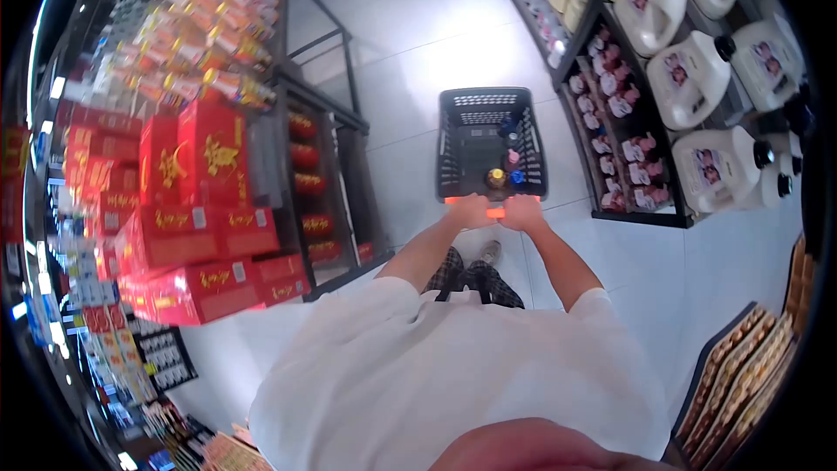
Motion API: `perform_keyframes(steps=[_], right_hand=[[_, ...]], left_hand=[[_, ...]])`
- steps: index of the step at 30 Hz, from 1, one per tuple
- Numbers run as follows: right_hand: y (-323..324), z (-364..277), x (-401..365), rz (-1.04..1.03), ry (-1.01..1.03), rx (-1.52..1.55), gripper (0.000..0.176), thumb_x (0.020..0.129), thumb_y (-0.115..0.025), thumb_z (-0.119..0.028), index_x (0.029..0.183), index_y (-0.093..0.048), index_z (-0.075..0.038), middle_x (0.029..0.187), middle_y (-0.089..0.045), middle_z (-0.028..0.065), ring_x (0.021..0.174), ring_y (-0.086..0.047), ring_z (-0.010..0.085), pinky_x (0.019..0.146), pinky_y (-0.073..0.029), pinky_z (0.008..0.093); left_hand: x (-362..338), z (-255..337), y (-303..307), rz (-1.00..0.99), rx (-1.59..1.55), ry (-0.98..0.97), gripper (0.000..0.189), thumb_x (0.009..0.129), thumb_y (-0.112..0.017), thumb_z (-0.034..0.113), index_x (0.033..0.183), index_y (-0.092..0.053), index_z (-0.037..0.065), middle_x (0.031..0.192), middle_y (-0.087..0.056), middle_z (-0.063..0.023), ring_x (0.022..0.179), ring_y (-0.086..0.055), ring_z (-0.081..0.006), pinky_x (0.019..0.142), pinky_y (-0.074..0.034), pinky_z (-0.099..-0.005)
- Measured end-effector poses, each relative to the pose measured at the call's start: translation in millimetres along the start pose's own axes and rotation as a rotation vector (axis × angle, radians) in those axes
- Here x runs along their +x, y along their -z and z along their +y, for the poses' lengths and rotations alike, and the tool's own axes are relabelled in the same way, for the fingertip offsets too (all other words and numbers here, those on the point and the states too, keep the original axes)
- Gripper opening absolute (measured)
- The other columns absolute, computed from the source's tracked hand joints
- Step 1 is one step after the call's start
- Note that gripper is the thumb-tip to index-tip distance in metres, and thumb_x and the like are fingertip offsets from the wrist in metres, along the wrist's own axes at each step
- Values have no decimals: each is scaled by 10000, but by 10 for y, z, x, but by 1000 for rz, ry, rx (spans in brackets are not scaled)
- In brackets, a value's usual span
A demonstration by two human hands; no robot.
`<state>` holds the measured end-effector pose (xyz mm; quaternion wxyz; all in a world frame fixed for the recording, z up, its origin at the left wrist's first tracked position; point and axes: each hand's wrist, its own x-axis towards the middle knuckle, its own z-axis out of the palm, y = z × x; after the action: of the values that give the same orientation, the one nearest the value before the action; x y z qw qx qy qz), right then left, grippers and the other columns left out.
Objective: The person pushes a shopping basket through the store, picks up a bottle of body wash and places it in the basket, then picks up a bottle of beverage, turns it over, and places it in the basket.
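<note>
In front of me is a dark grey shopping cart basket (450, 144) with slotted walls and an orange handle (496, 213). My left hand (472, 210) is wrapped round the left part of the handle, and my right hand (521, 211) grips its right part. At the near end of the basket lie several small things: a dark bottle with a yellow cap (497, 176), a blue-capped item (517, 177) and a pink item (513, 157). Farther back in it are other dark or bluish items too small to name.
On the left, red gift boxes (209, 153) are stacked beside a shelf of bottles with yellow caps (235, 87). To the right, a black rack (623, 122) holds large white jugs (693, 78). Pale floor tiles (418, 35) run between them. An egg display (741, 375) stands at lower right.
</note>
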<state>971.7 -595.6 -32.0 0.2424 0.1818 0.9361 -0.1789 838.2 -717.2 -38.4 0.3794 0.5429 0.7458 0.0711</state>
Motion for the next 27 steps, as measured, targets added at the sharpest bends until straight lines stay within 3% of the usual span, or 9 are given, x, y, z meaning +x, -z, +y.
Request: perform_keyframes(steps=[2, 3, 5, 11, 18, 21, 22, 27], right_hand=[[75, 62, 149, 9, 19, -16, 305, 725, -627, -366, 832, -742, -104, 884, -710, 142, 846, -693, 296, 730, -547, 408], [59, 164, 308, 54, 34, -69, 306, 724, -631, -368, 832, -744, -105, 875, -713, 138, 838, -696, 297, 730, -550, 408], [437, 135, 292, -1, -14, -13, 307, 724, -635, -369, 832, -745, -104, 851, -715, 133, 818, -700, 300, 730, -554, 412], [857, 351, 844, -11, 34, -6, 316, 731, -633, -370, 843, -742, -95, 860, -717, 135, 830, -700, 301, 738, -552, 425], [1294, 634, 1682, -74, 74, -65, 370, 744, -607, -415, 834, -738, -81, 869, -713, 150, 838, -690, 315, 755, -545, 425], [1524, 722, 2017, -109, 79, -88, 368, 747, -600, -416, 837, -739, -88, 856, -712, 148, 832, -689, 316, 755, -541, 431], [1661, 723, 2115, -177, 54, -64, 399, 756, -600, -400, 894, -732, -50, 944, -707, 185, 903, -687, 333, 807, -540, 439], [2031, 842, 2583, -159, 42, -65, 400, 757, -595, -401, 890, -732, -49, 958, -703, 191, 907, -684, 333, 816, -538, 436]], left_hand=[[225, -167, 71, -2, 59, -110, 376, 752, -619, 421, 824, -710, 62, 879, -683, -202, 893, -649, -399, 777, -527, -484], [426, -345, -73, 93, 15, -75, 342, 745, -630, 379, 815, -707, 53, 835, -682, -200, 865, -656, -390, 759, -529, -474], [383, -176, 339, -63, -115, 3, 390, 725, -673, 412, 921, -731, 80, 951, -679, -217, 935, -639, -404, 840, -508, -487], [796, -337, 828, 52, -108, -60, 339, 698, -693, 364, 835, -707, 54, 813, -675, -204, 799, -656, -385, 726, -525, -454], [1326, -506, 1548, -41, -130, 65, 337, 705, -678, 360, 910, -721, 95, 943, -680, -193, 957, -629, -358, 834, -512, -444], [1558, -651, 1796, 12, -124, 58, 319, 713, -661, 341, 917, -723, 103, 943, -676, -199, 975, -620, -361, 841, -508, -445], [1646, -709, 1855, 33, -132, 64, 319, 713, -655, 327, 920, -721, 93, 945, -676, -197, 971, -620, -364, 842, -508, -450], [2071, -956, 2218, 33, -135, 77, 323, 712, -661, 322, 912, -712, 75, 954, -672, -207, 974, -621, -369, 845, -507, -456]])
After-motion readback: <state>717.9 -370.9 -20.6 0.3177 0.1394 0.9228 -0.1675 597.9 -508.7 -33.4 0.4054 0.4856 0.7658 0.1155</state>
